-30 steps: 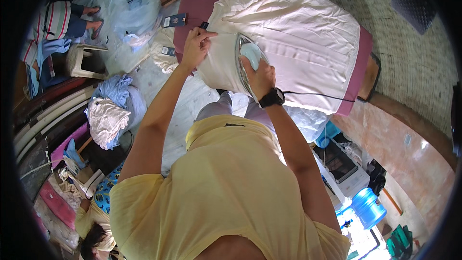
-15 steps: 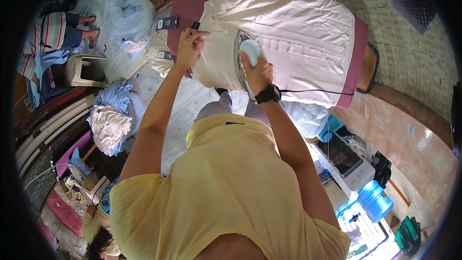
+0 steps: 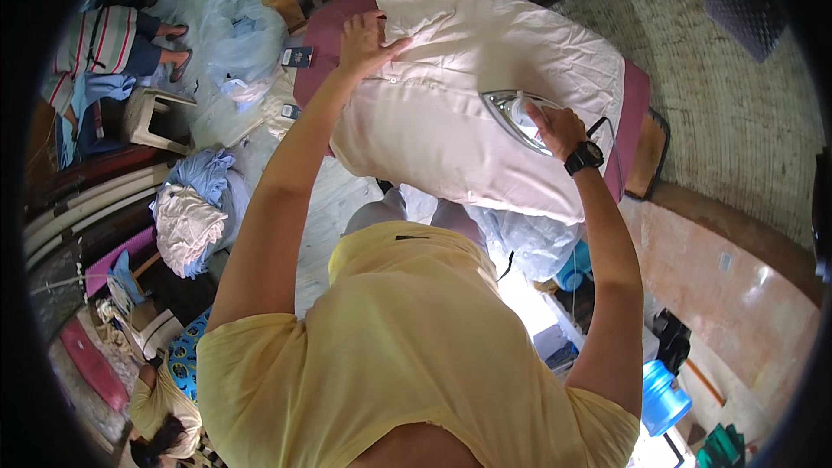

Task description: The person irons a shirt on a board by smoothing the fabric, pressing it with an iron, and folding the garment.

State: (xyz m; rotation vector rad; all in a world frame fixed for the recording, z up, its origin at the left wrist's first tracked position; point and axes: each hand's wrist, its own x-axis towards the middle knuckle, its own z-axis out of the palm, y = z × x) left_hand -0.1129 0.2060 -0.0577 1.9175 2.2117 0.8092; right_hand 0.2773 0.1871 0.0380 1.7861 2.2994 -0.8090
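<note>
A cream buttoned garment (image 3: pixel 425 126) is spread over an ironing board with a maroon cover (image 3: pixel 322 33). My right hand (image 3: pixel 563 132), with a black watch at the wrist, is wrapped round the handle of a clothes iron (image 3: pixel 500 107). The iron's metal base rests on the right part of the cloth, its tip pointing left. At the left end of the board my left hand (image 3: pixel 364 48) lies with fingers spread on the upper edge of the garment, near some creases. A dark hang tag (image 3: pixel 297 57) sticks out at the board's left edge.
A beige plastic stool (image 3: pixel 154 119) and a pile of clothes (image 3: pixel 195 217) stand to the left. Plastic bags (image 3: pixel 243 30) lie beyond the board's left end. Another person (image 3: pixel 108 39) is at the far left, and one more at lower left. A blue water jug (image 3: pixel 663 397) is at lower right.
The iron has moved right across the garment with my right hand, its tip turning from away to left. My left hand has moved up and spread flat on the cloth.
</note>
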